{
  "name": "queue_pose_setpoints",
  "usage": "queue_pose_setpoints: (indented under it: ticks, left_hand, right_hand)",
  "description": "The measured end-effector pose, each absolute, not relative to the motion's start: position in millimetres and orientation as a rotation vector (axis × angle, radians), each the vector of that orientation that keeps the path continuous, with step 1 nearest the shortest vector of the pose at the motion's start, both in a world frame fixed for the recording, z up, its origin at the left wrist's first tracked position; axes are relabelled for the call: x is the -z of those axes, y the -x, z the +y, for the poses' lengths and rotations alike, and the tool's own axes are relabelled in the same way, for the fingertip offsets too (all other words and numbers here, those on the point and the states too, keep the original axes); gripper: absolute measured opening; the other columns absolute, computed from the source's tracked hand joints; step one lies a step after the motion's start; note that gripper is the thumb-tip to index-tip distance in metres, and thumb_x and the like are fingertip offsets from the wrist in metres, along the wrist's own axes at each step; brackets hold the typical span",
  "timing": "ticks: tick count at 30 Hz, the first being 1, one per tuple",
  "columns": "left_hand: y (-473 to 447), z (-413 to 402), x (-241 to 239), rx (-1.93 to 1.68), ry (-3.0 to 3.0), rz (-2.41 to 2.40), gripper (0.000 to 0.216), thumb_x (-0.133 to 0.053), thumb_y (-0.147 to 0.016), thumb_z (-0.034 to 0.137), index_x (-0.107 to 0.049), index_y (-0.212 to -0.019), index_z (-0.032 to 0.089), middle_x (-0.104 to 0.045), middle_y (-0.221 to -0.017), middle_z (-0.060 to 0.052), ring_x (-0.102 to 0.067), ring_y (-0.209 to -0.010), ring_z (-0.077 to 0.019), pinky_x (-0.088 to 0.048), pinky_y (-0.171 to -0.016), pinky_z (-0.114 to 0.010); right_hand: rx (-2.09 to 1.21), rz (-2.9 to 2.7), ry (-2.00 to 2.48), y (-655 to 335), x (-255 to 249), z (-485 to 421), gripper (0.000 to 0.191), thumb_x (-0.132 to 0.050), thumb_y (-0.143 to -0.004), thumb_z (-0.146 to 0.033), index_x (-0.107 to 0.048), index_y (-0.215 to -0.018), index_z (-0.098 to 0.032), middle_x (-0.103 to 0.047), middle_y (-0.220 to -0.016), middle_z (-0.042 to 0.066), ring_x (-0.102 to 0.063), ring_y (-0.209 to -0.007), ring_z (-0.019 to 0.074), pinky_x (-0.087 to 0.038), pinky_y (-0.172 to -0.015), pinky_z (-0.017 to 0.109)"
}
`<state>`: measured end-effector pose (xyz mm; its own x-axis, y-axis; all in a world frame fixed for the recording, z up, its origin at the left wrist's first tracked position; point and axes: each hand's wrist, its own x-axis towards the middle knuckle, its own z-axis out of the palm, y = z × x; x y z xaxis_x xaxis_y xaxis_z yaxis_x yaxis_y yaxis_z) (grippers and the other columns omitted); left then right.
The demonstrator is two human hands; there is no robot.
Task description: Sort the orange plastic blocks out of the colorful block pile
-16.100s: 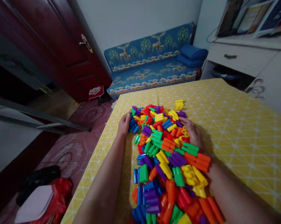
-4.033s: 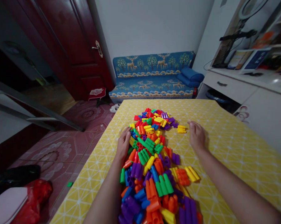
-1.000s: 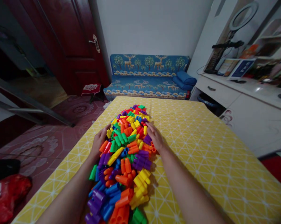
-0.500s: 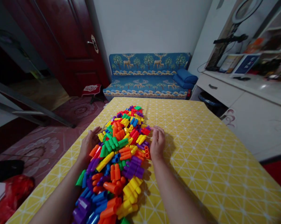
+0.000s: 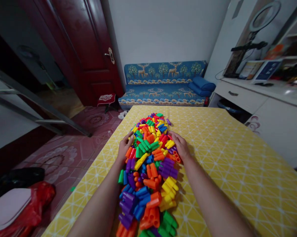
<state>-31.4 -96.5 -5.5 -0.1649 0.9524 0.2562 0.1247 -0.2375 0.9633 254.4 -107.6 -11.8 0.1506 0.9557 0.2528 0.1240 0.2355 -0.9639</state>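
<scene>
A long heap of plastic building blocks [image 5: 148, 158], in red, orange, yellow, green, blue and purple, stretches down the table. The blocks look like short joined tubes. Against the heap's left side lies my left hand [image 5: 125, 146], fingers extended and holding nothing. On the opposite side, my right hand [image 5: 181, 146] is open, with its fingertips touching blocks at the edge. Purple blocks [image 5: 168, 168] and orange tube blocks [image 5: 176, 157] sit close to the right wrist. One purple block [image 5: 168, 122] lies slightly apart at the far right of the heap.
A yellow patterned cloth [image 5: 227, 158] covers the table. Beyond it stands a blue sofa [image 5: 160, 90]. A white cabinet [image 5: 257, 105] is at right; a metal ladder-like frame [image 5: 52, 121] and a red bag [image 5: 43, 200] are at left. A small green piece [image 5: 72, 189] lies on the floor.
The view has swung left, so the heap and hands appear farther right. My hands remain along both sides, the fingers now nearer the blocks. A purple block now lies apart at the far right.
</scene>
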Motion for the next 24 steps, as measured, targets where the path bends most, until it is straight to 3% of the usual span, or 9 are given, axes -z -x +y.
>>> queue_pose_setpoints:
  ticks: [4, 7, 10, 16, 20, 24]
  left_hand:
    - [29.6, -94.8, 6.5, -1.569, -1.371, 1.264, 0.060, -0.066, -0.079, 0.056, -0.067, -0.123, 0.016, -0.068, -0.126, -0.014, -0.061, -0.119, -0.0301, -0.045, -0.105, -0.045]
    - [29.0, -95.1, 4.1, -1.601, -1.364, 1.245, 0.053, -0.065, -0.079, 0.056, -0.072, -0.113, 0.015, -0.070, -0.122, -0.015, -0.061, -0.119, -0.0305, -0.044, -0.106, -0.045]
    - [29.1, -94.8, 3.0, -1.584, -1.368, 1.247, 0.046, -0.066, -0.078, 0.054, -0.076, -0.102, 0.016, -0.073, -0.116, -0.013, -0.062, -0.118, -0.0318, -0.044, -0.106, -0.046]
    - [30.4, -94.7, 4.8, -1.573, -1.365, 1.279, 0.046, -0.068, -0.077, 0.052, -0.076, -0.104, 0.015, -0.073, -0.116, -0.013, -0.064, -0.114, -0.0323, -0.045, -0.104, -0.045]
    - [30.8, -94.5, 4.4, -1.540, -1.377, 1.289, 0.050, -0.066, -0.078, 0.053, -0.075, -0.106, 0.013, -0.073, -0.117, -0.014, -0.064, -0.115, -0.0322, -0.045, -0.104, -0.045]
    - [31.5, -93.3, 5.0, -1.532, -1.378, 1.295, 0.050, -0.066, -0.078, 0.053, -0.075, -0.107, 0.013, -0.071, -0.120, -0.014, -0.061, -0.119, -0.0320, -0.043, -0.106, -0.043]
  right_hand:
    - [-0.844, -1.142, 1.158, -257.4, 8.3, -119.8, 0.046, -0.062, -0.081, -0.055, -0.067, -0.114, -0.023, -0.070, -0.118, 0.007, -0.066, -0.110, 0.0269, -0.052, -0.096, 0.046]
    - [-0.719, -1.173, 1.175, -260.8, 3.8, -139.3, 0.040, -0.061, -0.083, -0.052, -0.068, -0.107, -0.020, -0.070, -0.114, 0.008, -0.065, -0.107, 0.0255, -0.052, -0.093, 0.042]
    - [-0.656, -1.278, 1.240, -262.5, 0.2, -162.7, 0.038, -0.062, -0.083, -0.050, -0.068, -0.107, -0.021, -0.068, -0.116, 0.009, -0.063, -0.107, 0.0255, -0.052, -0.085, 0.038]
    - [-0.542, -1.428, 1.300, -261.6, -3.7, -198.1, 0.032, -0.059, -0.082, -0.037, -0.067, -0.109, -0.023, -0.064, -0.118, 0.007, -0.060, -0.102, 0.0241, -0.048, -0.074, 0.033]
    - [-0.625, -1.559, 1.344, -262.0, -1.1, -202.0, 0.043, -0.056, -0.072, -0.019, -0.065, -0.114, -0.024, -0.065, -0.115, 0.004, -0.062, -0.099, 0.0208, -0.050, -0.079, 0.033]
    - [-0.612, -1.466, 1.398, -263.3, 4.9, -193.0, 0.035, -0.058, -0.077, -0.024, -0.066, -0.110, -0.025, -0.067, -0.115, 0.005, -0.063, -0.106, 0.0220, -0.050, -0.091, 0.037]
